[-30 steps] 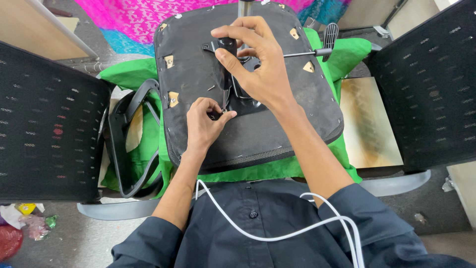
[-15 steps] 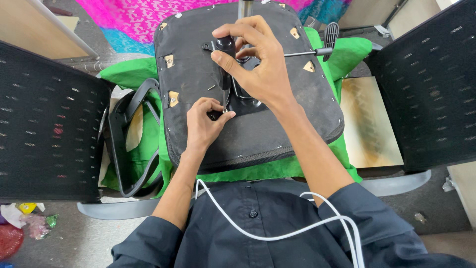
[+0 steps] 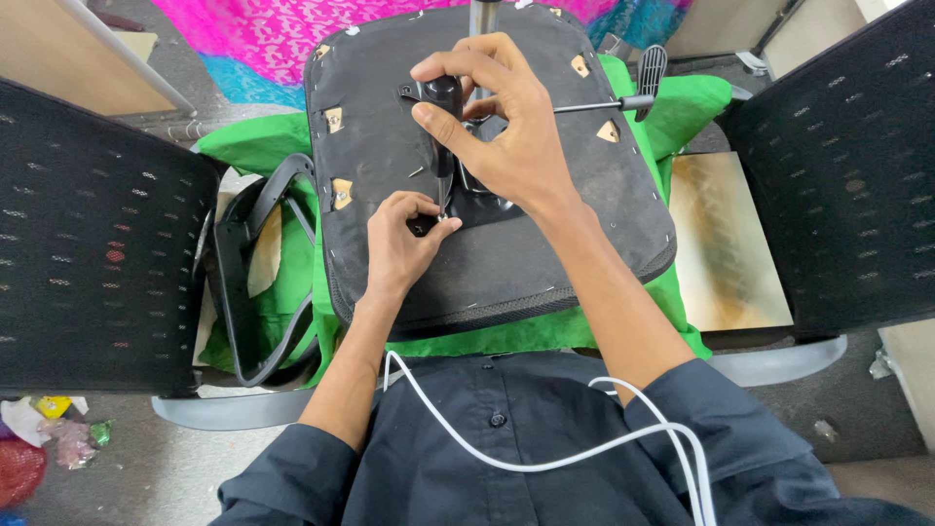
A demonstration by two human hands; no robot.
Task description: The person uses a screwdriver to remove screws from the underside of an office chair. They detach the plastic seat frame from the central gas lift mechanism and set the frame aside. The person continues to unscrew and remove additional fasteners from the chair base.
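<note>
An upturned black office chair seat (image 3: 390, 146) lies on a green cloth (image 3: 253, 146), its underside facing me. My right hand (image 3: 506, 136) grips the black handle of a screwdriver (image 3: 444, 127) that stands nearly upright, its tip down at the metal seat plate (image 3: 487, 200). My left hand (image 3: 399, 244) pinches a small screw (image 3: 440, 217) right at the tip. A black lever with a paddle end (image 3: 633, 93) sticks out to the right behind my right hand.
Black mesh chair backs stand at the left (image 3: 88, 244) and right (image 3: 838, 166). A black armrest loop (image 3: 253, 282) lies left of the seat. A worn metal sheet (image 3: 726, 239) sits to the right. A white cable (image 3: 545, 458) crosses my dark shirt. Litter (image 3: 49, 429) lies bottom left.
My right hand's fingers have shifted slightly round the screwdriver handle. My left hand stays pinched at the tip.
</note>
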